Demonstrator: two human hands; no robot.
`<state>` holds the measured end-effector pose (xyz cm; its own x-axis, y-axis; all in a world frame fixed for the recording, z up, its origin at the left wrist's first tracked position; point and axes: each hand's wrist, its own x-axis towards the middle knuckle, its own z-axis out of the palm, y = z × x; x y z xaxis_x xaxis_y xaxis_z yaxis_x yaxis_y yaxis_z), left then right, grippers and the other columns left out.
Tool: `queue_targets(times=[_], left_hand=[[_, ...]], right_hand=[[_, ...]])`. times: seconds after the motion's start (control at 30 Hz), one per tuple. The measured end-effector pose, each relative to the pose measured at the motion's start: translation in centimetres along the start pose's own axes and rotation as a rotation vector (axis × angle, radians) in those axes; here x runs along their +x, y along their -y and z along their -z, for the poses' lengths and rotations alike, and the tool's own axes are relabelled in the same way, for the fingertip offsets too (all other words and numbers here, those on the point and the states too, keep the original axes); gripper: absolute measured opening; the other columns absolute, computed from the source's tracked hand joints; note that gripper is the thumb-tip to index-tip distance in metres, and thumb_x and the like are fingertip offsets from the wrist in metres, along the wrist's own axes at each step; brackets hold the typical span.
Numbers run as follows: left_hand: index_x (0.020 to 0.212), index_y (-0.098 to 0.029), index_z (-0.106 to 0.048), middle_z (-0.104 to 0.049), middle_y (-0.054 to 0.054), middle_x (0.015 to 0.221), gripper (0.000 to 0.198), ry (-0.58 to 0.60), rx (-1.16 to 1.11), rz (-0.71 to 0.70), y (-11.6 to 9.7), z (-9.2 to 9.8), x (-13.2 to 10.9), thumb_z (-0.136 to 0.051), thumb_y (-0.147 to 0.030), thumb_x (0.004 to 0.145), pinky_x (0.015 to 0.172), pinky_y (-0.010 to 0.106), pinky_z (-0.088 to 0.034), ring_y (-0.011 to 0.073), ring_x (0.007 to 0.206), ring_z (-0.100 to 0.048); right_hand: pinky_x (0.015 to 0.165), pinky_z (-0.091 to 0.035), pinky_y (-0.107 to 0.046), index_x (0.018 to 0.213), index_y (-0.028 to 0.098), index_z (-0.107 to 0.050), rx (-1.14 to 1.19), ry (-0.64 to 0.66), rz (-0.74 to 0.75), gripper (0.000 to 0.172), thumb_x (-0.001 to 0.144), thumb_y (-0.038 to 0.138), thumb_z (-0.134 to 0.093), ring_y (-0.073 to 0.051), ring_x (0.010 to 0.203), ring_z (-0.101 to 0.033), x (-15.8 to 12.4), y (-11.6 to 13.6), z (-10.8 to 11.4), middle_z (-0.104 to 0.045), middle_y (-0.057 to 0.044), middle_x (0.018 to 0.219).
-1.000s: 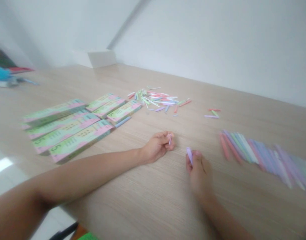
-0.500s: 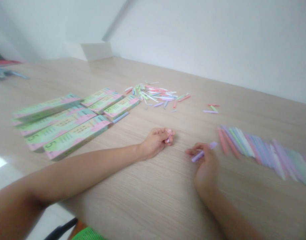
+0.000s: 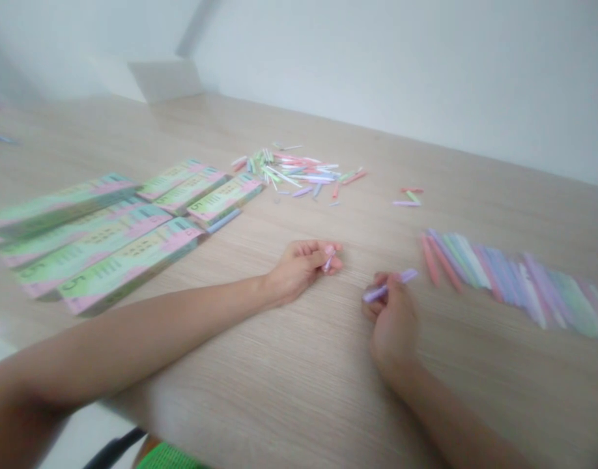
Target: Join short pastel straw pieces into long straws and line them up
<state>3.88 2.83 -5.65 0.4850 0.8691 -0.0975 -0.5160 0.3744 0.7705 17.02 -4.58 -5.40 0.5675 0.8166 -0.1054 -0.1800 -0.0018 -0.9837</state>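
Note:
My left hand (image 3: 303, 267) rests over the middle of the table, its fingertips pinched on a small pale purple piece (image 3: 329, 258). To the right, my right hand (image 3: 393, 319) is closed around a slim purple stick (image 3: 405, 276), which slants up to the right. The exact kind of both items is too blurred to make out. Beyond my right hand lies a row of pastel sticks (image 3: 507, 273) side by side, in pink, purple, green, white and blue. Farther back is a loose heap of thinner pastel pieces (image 3: 303, 170).
Several green-and-pink printed boxes (image 3: 133, 260) lie in rows on the left, with a blue stick (image 3: 224, 221) beside them. A few small pieces (image 3: 410, 197) lie apart at the right back. A white box-like object (image 3: 165, 79) stands near the wall.
The view has shifted, so the boxes and sticks appear higher and farther left. My right hand has turned the purple stick a little; both hands keep hold of their pieces.

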Motion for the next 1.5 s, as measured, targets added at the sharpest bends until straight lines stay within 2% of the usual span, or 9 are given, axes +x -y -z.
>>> queue_targets(times=[0.3,0.47,0.57,0.8,0.93,1.1,1.23,1.37,1.5], left_hand=[[0.080,-0.007,-0.069,-0.069,0.006,0.066,0.019,-0.133,-0.060,0.003,-0.2,-0.1,-0.1,-0.077,-0.022,0.071,0.057,0.018,-0.045,0.0047,0.052,-0.050],[0.075,-0.008,-0.068,-0.069,0.005,0.067,0.022,-0.174,-0.057,-0.021,-0.3,0.0,-0.1,-0.078,-0.027,0.071,0.056,0.017,-0.045,0.0036,0.050,-0.048],[0.073,-0.008,-0.067,-0.067,0.004,0.065,0.023,-0.195,-0.059,-0.035,-0.2,-0.2,-0.1,-0.078,-0.028,0.070,0.056,0.017,-0.046,0.0032,0.049,-0.047],[0.074,-0.008,-0.066,-0.065,0.002,0.062,0.024,-0.198,-0.049,-0.083,0.3,-0.4,-0.3,-0.079,-0.028,0.068,0.053,0.017,-0.043,0.0036,0.049,-0.046],[0.073,-0.009,-0.067,-0.065,0.003,0.062,0.024,-0.161,-0.055,-0.069,0.4,-0.5,-0.5,-0.079,-0.028,0.068,0.049,0.017,-0.037,0.0035,0.049,-0.044],[0.069,-0.008,-0.067,-0.064,0.002,0.059,0.024,-0.116,-0.023,-0.063,0.5,-0.7,-0.6,-0.078,-0.030,0.068,0.046,0.018,-0.030,0.0029,0.047,-0.039],[0.069,-0.009,-0.067,-0.067,0.004,0.061,0.028,-0.110,0.075,-0.021,0.6,-0.7,-0.6,-0.079,-0.034,0.066,0.048,0.020,-0.032,0.0044,0.047,-0.044],[0.066,-0.009,-0.067,-0.068,0.006,0.062,0.031,-0.019,0.098,0.067,0.3,-0.5,-0.6,-0.082,-0.036,0.062,0.049,0.020,-0.032,0.0048,0.046,-0.047],[0.067,-0.010,-0.068,-0.070,0.006,0.065,0.029,0.021,0.083,0.063,0.1,-0.4,-0.8,-0.082,-0.035,0.062,0.051,0.020,-0.035,0.0046,0.048,-0.047]], right_hand=[[0.045,-0.024,-0.023,0.066,0.019,-0.047,-0.205,0.065,0.301,0.044,0.092,0.055,-0.039,-0.009,0.047,-0.033,-1.3,-0.7,0.6,-0.036,0.006,0.052],[0.049,-0.027,-0.024,0.072,0.020,-0.047,-0.377,0.071,0.329,0.044,0.094,0.056,-0.033,-0.010,0.050,-0.038,-1.2,-1.1,0.8,-0.042,0.004,0.056],[0.050,-0.026,-0.025,0.069,0.020,-0.047,-0.597,0.146,0.364,0.046,0.095,0.054,-0.030,-0.012,0.050,-0.041,-1.5,-0.9,0.7,-0.045,0.003,0.054],[0.050,-0.014,-0.029,0.068,0.019,-0.055,-1.242,0.383,0.600,0.046,0.097,0.042,-0.028,-0.013,0.044,-0.043,-2.7,-0.4,0.1,-0.057,-0.004,0.054],[0.050,-0.011,-0.030,0.072,0.018,-0.060,-1.475,0.480,0.697,0.045,0.097,0.039,-0.029,-0.014,0.042,-0.046,-2.7,-0.3,-0.2,-0.061,-0.006,0.055],[0.049,-0.012,-0.031,0.071,0.018,-0.060,-1.542,0.474,0.757,0.046,0.097,0.038,-0.028,-0.015,0.041,-0.049,-2.4,-0.3,-0.2,-0.061,-0.007,0.052],[0.049,-0.013,-0.031,0.074,0.018,-0.061,-1.525,0.463,0.741,0.045,0.097,0.037,-0.028,-0.015,0.040,-0.048,-2.3,-0.2,-0.2,-0.061,-0.007,0.052],[0.049,-0.014,-0.030,0.076,0.017,-0.063,-1.485,0.442,0.734,0.047,0.097,0.037,-0.027,-0.016,0.040,-0.050,-2.1,-0.3,-0.1,-0.062,-0.007,0.053],[0.048,-0.016,-0.030,0.080,0.016,-0.065,-1.414,0.422,0.753,0.049,0.098,0.038,-0.025,-0.015,0.040,-0.049,-2.0,-0.5,0.1,-0.061,-0.007,0.052]])
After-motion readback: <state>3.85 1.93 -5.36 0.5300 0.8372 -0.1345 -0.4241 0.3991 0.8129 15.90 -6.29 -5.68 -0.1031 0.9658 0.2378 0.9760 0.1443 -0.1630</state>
